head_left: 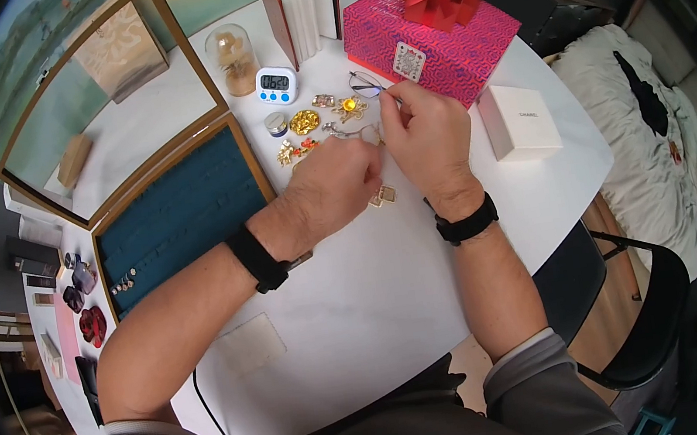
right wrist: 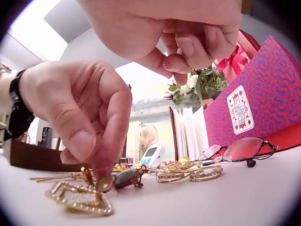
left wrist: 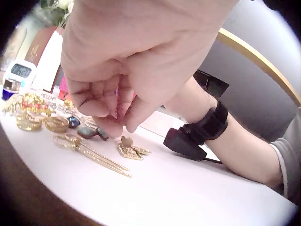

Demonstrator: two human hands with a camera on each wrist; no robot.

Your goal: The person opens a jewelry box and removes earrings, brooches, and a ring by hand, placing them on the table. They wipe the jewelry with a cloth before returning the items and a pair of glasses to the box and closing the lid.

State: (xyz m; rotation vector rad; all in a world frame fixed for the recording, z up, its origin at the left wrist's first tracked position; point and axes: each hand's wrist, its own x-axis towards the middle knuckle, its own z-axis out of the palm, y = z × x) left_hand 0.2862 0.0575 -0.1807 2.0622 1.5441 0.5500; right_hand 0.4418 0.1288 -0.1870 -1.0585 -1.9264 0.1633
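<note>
My left hand (head_left: 335, 180) bends down over the table, its fingertips right at a pair of gold square-framed earrings (left wrist: 129, 149) edged with small beads. One round disc (right wrist: 105, 183) stands up under the fingertips; I cannot tell whether they grip it. My right hand (head_left: 430, 136) is held higher beside it, fingers curled and thumb against the index finger, with nothing showing between them. Below it lie sparkling oval hoop earrings (right wrist: 206, 173). Long gold tassel earrings (left wrist: 101, 157) and dark-stone earrings (left wrist: 88, 132) lie close to the left hand.
Gold brooches (head_left: 305, 122), glasses (head_left: 365, 84) and a timer (head_left: 276, 85) stand or lie farther back. An open wooden jewellery case (head_left: 247, 147) with teal lining is left. A patterned purple box (head_left: 467, 48) and a white box (head_left: 521, 123) stand right.
</note>
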